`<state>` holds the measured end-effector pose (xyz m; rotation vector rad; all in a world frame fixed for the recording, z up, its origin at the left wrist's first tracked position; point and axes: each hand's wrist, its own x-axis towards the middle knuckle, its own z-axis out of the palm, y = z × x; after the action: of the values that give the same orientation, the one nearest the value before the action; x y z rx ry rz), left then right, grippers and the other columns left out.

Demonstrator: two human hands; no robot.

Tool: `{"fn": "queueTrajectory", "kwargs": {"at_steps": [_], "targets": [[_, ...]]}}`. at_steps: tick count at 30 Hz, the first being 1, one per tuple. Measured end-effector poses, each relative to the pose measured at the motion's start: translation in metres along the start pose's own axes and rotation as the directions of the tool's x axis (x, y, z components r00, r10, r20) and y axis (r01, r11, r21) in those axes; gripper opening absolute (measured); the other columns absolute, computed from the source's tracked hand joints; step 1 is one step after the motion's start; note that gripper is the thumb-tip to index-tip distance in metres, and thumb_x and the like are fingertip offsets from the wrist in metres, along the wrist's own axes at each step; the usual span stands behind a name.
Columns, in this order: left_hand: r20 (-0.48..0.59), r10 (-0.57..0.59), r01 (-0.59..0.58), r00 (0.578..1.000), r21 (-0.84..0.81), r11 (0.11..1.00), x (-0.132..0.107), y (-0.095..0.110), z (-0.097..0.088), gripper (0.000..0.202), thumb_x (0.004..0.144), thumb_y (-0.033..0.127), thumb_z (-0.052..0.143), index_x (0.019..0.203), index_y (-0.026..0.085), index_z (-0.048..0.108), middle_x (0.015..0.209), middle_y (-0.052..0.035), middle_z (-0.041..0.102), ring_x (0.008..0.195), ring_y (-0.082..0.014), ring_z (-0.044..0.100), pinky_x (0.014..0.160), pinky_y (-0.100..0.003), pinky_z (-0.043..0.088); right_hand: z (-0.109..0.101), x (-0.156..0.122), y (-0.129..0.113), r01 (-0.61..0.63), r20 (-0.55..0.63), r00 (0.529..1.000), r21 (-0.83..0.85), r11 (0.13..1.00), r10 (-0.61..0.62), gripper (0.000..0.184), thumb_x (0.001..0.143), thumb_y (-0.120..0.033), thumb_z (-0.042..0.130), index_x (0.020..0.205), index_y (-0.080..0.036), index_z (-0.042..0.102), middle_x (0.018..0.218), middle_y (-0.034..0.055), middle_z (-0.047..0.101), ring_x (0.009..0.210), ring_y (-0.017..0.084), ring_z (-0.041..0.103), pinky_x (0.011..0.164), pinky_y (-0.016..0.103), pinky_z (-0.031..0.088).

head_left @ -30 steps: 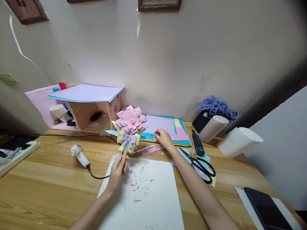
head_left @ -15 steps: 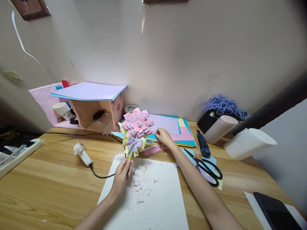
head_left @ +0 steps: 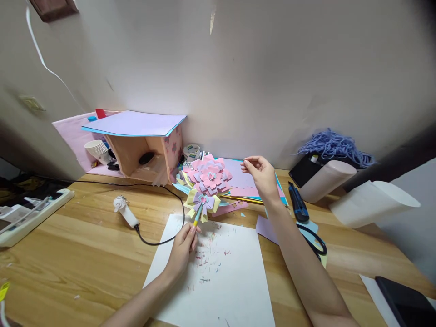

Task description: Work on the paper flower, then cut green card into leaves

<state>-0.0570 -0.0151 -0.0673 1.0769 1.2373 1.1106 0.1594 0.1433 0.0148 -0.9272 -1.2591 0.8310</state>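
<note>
My left hand point(head_left: 184, 247) is closed on the thin yellow-and-blue stem point(head_left: 197, 217) of a paper flower bunch. The bunch has a big pink and lavender bloom point(head_left: 209, 175) and a smaller yellow and lavender bloom point(head_left: 203, 202), held tilted up over the top edge of a white sheet point(head_left: 221, 281). My right hand point(head_left: 261, 176) hovers above a stack of coloured paper point(head_left: 243, 188) by the wall. Its thumb and forefinger are pinched together, and I cannot make out anything between them.
A glue gun point(head_left: 124, 213) with a black cord lies left of the sheet. Scissors point(head_left: 315, 240) and a utility knife point(head_left: 299, 204) lie on the right, near two tipped white cups point(head_left: 371, 204) and purple yarn point(head_left: 335, 147). A wooden box point(head_left: 139, 159) stands at the back left, and a dark tablet point(head_left: 405, 304) lies at the bottom right.
My right hand has lifted off the paper stack and now hangs above it, pinched. The view has shifted left, and my left hand keeps its hold on the flower stem.
</note>
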Motion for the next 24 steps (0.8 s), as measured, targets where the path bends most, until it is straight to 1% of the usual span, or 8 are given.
{"fn": "queueTrajectory", "kwargs": {"at_steps": [2, 4, 8, 11, 15, 17, 20, 24], "targets": [[0.022, -0.011, 0.011, 1.0, 0.005, 1.0, -0.002, 0.001, 0.002, 0.03, 0.087, 0.043, 0.038, 0.08, 0.016, 0.05, 0.048, 0.0074, 0.03, 0.044, -0.0067, 0.023, 0.044, -0.019, 0.02, 0.007, -0.01, -0.016, 0.037, 0.084, 0.996, 0.006, 0.999, -0.037, 0.016, 0.073, -0.03, 0.062, 0.083, -0.018, 0.057, 0.076, 0.0018, 0.063, 0.07, 0.013, 0.061, 0.066, 0.027, 0.052], [0.045, -0.022, 0.021, 0.999, 0.013, 1.0, -0.005, 0.001, 0.004, 0.03, 0.087, 0.042, 0.037, 0.081, 0.016, 0.05, 0.048, 0.0074, 0.031, 0.044, -0.0069, 0.024, 0.044, -0.019, 0.021, 0.015, -0.021, -0.026, 0.063, 0.152, 0.987, -0.027, 0.998, -0.059, 0.013, 0.074, -0.027, 0.062, 0.083, -0.018, 0.058, 0.078, 0.0024, 0.064, 0.073, 0.014, 0.062, 0.066, 0.027, 0.051], [0.09, -0.024, 0.021, 0.996, 0.03, 0.999, -0.009, 0.002, 0.006, 0.029, 0.088, 0.041, 0.037, 0.082, 0.016, 0.051, 0.049, 0.0071, 0.032, 0.046, -0.0073, 0.027, 0.046, -0.019, 0.024, 0.026, -0.035, -0.035, 0.162, 0.265, 0.958, -0.192, 0.968, -0.108, 0.008, 0.079, -0.021, 0.055, 0.082, -0.019, 0.062, 0.082, 0.0027, 0.065, 0.075, 0.014, 0.061, 0.067, 0.027, 0.049], [0.112, -0.015, 0.012, 0.994, 0.026, 1.0, -0.01, 0.002, 0.006, 0.029, 0.087, 0.041, 0.038, 0.082, 0.016, 0.051, 0.049, 0.0069, 0.033, 0.046, -0.0078, 0.028, 0.047, -0.02, 0.025, 0.028, -0.038, -0.037, 0.285, 0.386, 0.908, -0.285, 0.915, -0.162, 0.014, 0.08, -0.016, 0.051, 0.082, -0.02, 0.064, 0.084, 0.0025, 0.065, 0.078, 0.014, 0.059, 0.069, 0.027, 0.047], [0.107, -0.023, 0.02, 0.994, 0.03, 0.999, -0.009, 0.002, 0.007, 0.029, 0.087, 0.041, 0.038, 0.082, 0.016, 0.052, 0.049, 0.0065, 0.033, 0.046, -0.0085, 0.03, 0.047, -0.02, 0.026, 0.026, -0.039, -0.04, 0.413, 0.533, 0.822, -0.318, 0.853, -0.199, 0.016, 0.08, -0.012, 0.05, 0.083, -0.02, 0.064, 0.084, 0.0029, 0.063, 0.079, 0.014, 0.057, 0.067, 0.026, 0.045], [0.104, -0.027, 0.024, 0.994, 0.036, 0.999, -0.009, 0.002, 0.007, 0.029, 0.087, 0.041, 0.037, 0.082, 0.016, 0.052, 0.049, 0.0064, 0.033, 0.046, -0.0087, 0.03, 0.047, -0.02, 0.026, 0.026, -0.039, -0.04, 0.442, 0.58, 0.793, -0.336, 0.832, -0.187, 0.016, 0.08, -0.012, 0.05, 0.083, -0.02, 0.064, 0.084, 0.0032, 0.062, 0.075, 0.014, 0.056, 0.066, 0.026, 0.044], [0.1, -0.042, 0.04, 0.994, 0.027, 0.999, -0.01, 0.002, 0.007, 0.03, 0.086, 0.042, 0.038, 0.081, 0.017, 0.052, 0.049, 0.0064, 0.033, 0.046, -0.0088, 0.03, 0.046, -0.019, 0.027, 0.027, -0.041, -0.04, 0.47, 0.623, 0.765, -0.364, 0.804, -0.164, 0.017, 0.08, -0.011, 0.049, 0.082, -0.02, 0.063, 0.08, 0.0031, 0.062, 0.071, 0.014, 0.055, 0.065, 0.026, 0.044], [0.089, -0.049, 0.047, 0.995, 0.02, 0.999, -0.011, 0.002, 0.007, 0.03, 0.085, 0.043, 0.039, 0.081, 0.016, 0.053, 0.049, 0.0063, 0.033, 0.046, -0.0086, 0.031, 0.046, -0.019, 0.028, 0.028, -0.041, -0.038, 0.503, 0.645, 0.748, -0.394, 0.769, -0.159, 0.018, 0.079, -0.009, 0.047, 0.08, -0.019, 0.062, 0.078, 0.0033, 0.062, 0.072, 0.015, 0.055, 0.065, 0.027, 0.043]]}}
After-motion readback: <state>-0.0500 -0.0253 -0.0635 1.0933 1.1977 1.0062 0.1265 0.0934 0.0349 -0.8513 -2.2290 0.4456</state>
